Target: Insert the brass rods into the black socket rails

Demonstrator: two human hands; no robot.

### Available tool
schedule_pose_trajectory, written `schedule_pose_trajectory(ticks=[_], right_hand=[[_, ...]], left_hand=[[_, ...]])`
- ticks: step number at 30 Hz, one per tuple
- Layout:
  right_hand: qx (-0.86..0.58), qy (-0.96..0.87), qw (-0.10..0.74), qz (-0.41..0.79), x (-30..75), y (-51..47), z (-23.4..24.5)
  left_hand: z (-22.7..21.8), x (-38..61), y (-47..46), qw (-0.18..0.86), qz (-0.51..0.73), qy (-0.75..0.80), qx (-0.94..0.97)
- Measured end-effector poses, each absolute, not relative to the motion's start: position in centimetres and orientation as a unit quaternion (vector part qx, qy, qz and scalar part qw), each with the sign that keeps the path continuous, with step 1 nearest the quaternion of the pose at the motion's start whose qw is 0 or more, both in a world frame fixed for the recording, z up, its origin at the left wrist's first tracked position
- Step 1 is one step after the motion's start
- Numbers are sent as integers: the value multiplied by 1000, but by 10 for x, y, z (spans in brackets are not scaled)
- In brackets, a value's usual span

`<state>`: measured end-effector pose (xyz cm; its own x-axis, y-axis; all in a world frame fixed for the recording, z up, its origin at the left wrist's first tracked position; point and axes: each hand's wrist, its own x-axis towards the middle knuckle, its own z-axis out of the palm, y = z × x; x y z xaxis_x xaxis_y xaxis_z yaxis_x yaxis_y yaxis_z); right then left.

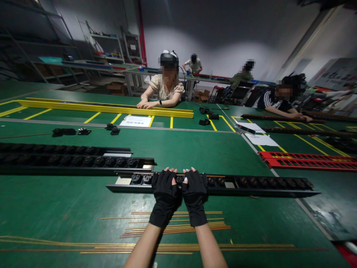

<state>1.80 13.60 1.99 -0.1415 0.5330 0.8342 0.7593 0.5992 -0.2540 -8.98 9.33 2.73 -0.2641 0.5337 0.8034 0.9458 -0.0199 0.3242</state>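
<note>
Evidently both hands work side by side: the left hand (pixel 166 188) and right hand (pixel 194 188) lie palm down across the rail (pixel 223 191), which sits on the desk (pixel 69 208) directly beneath them. Whether either grip pinches something or merely presses, I cannot tell. A socket (pixel 180 179) shows between the thumbs — best pressed evenly from both sides, with the thin rod (pixel 216 176) just right of the grip held straight — and forearms kept off the loose rods (pixel 178 231) below.

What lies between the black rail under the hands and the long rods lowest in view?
In the head view: shorter brass-coloured rods, with left forearm and right forearm reaching over them.
</note>
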Motion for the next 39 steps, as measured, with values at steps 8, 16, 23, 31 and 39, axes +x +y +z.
schedule_pose_trajectory(ticks=[8, 16, 23, 31, 39], right_hand=[[-431, -747, 495, -107, 18, 135, 24], [-427, -747, 496, -114, 18, 135, 24], [-436, -749, 487, -111, 17, 135, 19], [-440, -747, 487, -101, 18, 134, 22], [-438, -747, 490, -101, 16, 135, 21]], left_hand=[[29, -90, 93, 226, -446, -661, -559], [29, -90, 93, 231, -442, -662, -560], [27, -90, 92, 203, -451, -668, -556], [27, -90, 92, 200, -447, -673, -554], [27, -90, 93, 220, -443, -667, -557]])
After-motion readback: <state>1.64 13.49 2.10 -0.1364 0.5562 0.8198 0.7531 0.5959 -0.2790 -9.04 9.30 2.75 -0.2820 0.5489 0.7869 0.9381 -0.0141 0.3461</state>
